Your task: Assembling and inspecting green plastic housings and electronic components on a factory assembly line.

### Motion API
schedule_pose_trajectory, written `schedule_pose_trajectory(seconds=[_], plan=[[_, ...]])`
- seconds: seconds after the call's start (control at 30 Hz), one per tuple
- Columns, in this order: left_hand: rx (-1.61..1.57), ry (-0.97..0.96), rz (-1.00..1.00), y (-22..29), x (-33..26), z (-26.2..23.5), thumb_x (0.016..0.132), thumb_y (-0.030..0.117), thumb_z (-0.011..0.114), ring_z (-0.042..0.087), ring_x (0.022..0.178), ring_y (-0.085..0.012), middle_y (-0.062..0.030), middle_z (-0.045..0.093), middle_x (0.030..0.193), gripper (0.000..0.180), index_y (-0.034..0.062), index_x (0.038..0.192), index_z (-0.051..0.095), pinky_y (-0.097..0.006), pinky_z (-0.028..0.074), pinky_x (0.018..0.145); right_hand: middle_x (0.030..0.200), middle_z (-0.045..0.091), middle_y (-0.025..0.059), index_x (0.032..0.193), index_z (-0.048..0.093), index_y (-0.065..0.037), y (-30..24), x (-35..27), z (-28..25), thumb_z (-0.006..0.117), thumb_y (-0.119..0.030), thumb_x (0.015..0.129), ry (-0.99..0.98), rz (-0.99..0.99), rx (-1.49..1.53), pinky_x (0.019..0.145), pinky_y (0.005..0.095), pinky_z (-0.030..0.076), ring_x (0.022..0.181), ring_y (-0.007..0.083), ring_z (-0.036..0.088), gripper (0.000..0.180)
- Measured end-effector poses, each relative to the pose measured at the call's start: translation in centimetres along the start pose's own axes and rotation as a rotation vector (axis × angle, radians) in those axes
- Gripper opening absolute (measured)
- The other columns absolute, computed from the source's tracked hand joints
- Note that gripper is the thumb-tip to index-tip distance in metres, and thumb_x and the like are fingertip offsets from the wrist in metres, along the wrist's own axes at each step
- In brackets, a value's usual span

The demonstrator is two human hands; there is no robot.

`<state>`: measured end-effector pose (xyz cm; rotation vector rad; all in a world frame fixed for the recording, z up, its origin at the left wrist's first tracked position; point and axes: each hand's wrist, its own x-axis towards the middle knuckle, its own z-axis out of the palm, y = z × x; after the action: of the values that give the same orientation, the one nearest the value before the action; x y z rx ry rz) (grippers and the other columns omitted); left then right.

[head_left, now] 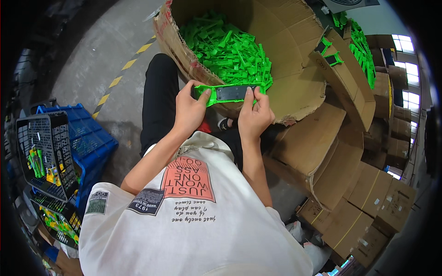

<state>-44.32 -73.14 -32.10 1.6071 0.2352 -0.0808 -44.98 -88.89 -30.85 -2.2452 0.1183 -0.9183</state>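
Between my two hands is a long green plastic frame point(212, 98) with a flat black plate point(231, 93) set in its middle. My left hand point(189, 106) grips the frame's left end, thumb on top and fingers hidden beneath. At the other end my right hand point(256, 115) is closed, its thumb and forefinger pressed on the right edge of the black plate. Just beyond the frame, a large open cardboard box point(294, 60) holds a heap of loose green plastic parts point(230, 50).
Cardboard flaps point(347, 76) at the right carry similar green frames point(334, 59). Further right stand stacked cartons point(368, 193). On the left are a blue crate point(92, 133) and black baskets point(43, 122) with green and yellow pieces. Yellow-black tape point(115, 83) marks the floor.
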Motion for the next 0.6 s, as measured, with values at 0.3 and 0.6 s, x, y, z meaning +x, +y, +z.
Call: schedule_pose_trajectory(seconds=[0.3,0.6], plan=[[0.03,0.131,0.135,-0.9,-0.3,0.9,0.088,0.002,0.063,0.043,0.062,-0.0065,-0.0015,0.055,0.072,0.007,-0.0014,0.089,0.057,-0.025,0.038,0.054,0.066,0.066,0.0078,0.082,0.064,0.002,-4.8,-0.1,-0.9,0.072,-0.003,0.083,-0.017,-0.11,-0.059,0.041,0.022,0.035,0.043,0.0049,0.042,0.01],[-0.047,0.064,0.0,-1.1,-0.5,0.8,0.089,0.002,0.062,0.043,0.06,-0.0051,-0.0013,0.055,0.073,0.007,-0.0007,0.089,0.056,-0.023,0.036,0.051,0.083,0.07,0.0201,0.082,0.058,-0.001,-1.1,0.3,0.4,0.07,-0.009,0.085,-0.029,0.061,0.029,0.048,0.0315,0.048,0.053,0.0219,0.064,0.015]])
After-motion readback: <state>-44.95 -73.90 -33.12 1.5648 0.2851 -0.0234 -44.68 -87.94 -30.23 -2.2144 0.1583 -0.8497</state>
